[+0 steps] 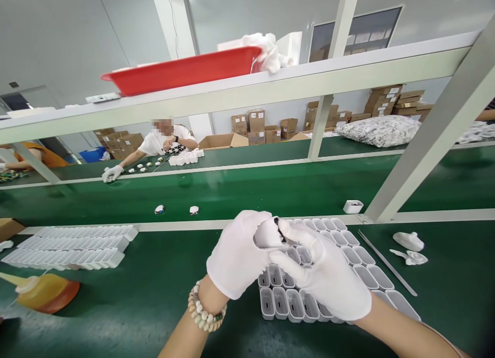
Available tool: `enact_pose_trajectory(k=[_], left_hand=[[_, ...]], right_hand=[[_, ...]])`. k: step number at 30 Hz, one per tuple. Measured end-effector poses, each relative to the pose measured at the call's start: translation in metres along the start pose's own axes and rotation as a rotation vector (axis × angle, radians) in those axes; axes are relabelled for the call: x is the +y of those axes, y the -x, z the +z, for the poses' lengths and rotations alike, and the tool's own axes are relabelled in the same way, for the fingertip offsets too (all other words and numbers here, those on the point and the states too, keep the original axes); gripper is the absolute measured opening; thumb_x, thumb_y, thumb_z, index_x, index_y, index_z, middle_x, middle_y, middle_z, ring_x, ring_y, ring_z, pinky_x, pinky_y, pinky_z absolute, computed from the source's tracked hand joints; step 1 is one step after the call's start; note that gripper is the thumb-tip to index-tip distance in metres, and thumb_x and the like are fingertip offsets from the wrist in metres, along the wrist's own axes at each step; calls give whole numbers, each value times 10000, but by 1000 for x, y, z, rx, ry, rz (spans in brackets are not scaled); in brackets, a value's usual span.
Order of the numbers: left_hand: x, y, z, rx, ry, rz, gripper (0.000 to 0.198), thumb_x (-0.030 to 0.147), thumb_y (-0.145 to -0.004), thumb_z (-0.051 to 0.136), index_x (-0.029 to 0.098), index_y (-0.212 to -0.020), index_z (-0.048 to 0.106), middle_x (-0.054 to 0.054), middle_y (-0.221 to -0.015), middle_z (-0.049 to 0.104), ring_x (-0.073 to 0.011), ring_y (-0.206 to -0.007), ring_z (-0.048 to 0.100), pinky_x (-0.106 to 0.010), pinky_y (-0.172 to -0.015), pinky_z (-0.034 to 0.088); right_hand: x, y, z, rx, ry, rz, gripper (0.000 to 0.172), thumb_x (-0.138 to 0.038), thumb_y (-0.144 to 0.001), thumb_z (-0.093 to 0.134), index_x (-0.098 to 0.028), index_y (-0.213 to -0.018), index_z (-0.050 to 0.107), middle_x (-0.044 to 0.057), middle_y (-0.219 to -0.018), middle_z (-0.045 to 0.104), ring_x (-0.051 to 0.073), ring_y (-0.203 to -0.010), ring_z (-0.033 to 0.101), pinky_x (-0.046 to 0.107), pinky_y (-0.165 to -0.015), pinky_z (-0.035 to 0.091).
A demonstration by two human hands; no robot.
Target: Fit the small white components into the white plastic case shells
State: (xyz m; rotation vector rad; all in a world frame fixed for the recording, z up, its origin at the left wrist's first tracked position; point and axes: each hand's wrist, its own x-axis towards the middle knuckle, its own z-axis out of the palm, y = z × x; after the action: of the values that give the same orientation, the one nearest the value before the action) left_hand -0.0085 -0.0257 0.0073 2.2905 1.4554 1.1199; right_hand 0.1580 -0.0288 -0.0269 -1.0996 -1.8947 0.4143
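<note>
My left hand (240, 255), in a white glove, is closed around a small white plastic housing (267, 234). At the right end of that housing sits a small black part (279, 229). My gloved right hand (327, 278) pinches this black part between thumb and fingers; its fine shape is too small to make out. Beneath both hands stand rows of open white plastic cases (296, 306), some with a dark slot in the bottom. My hands and right forearm hide part of these rows.
More white cases (69, 257) and an orange-yellow bottle (48, 293) lie at left. A metal strip (386, 262) and crumpled white pieces (410, 241) lie at right. Small units (194, 210) sit on the green belt (247, 190). A shelf post (429, 115) slants down at right. A co-worker (166, 139) sits opposite.
</note>
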Motion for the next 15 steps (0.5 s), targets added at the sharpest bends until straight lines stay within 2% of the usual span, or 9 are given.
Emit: enact_pose_trajectory(k=[4, 7, 10, 15], left_hand=[[-1, 2, 11, -49, -20, -47, 371, 286, -826, 699, 248, -1181, 601, -74, -1160, 657, -254, -1015, 663, -425, -886, 569], [1, 3, 20, -18, 1, -70, 399, 220, -813, 690, 269, -1197, 597, -59, -1168, 651, -238, -1021, 658, -397, -893, 568], [3, 3, 27, -15, 38, -74, 415, 195, -808, 688, 261, -1206, 592, -54, -1178, 646, -224, -1031, 653, -370, -906, 564], [3, -4, 27, -53, 57, -89, 292, 231, -850, 660, 235, -1140, 626, -62, -1146, 645, -235, -1039, 646, -376, -886, 569]], right_hand=[[4, -3, 5, -17, -11, 103, 241, -428, -825, 649, -252, -988, 667, 53, -922, 758, 271, -857, 716, 413, -735, 596], [12, -1, 11, 141, -116, 187, 278, -460, -771, 707, -252, -955, 689, 55, -929, 769, 268, -852, 729, 391, -702, 610], [15, -2, 15, 302, -178, 238, 234, -460, -741, 740, -246, -825, 693, 37, -819, 763, 240, -757, 724, 365, -648, 607], [10, -10, 14, 270, -205, 268, 256, -468, -765, 729, -230, -700, 660, 19, -681, 708, 220, -694, 693, 363, -652, 589]])
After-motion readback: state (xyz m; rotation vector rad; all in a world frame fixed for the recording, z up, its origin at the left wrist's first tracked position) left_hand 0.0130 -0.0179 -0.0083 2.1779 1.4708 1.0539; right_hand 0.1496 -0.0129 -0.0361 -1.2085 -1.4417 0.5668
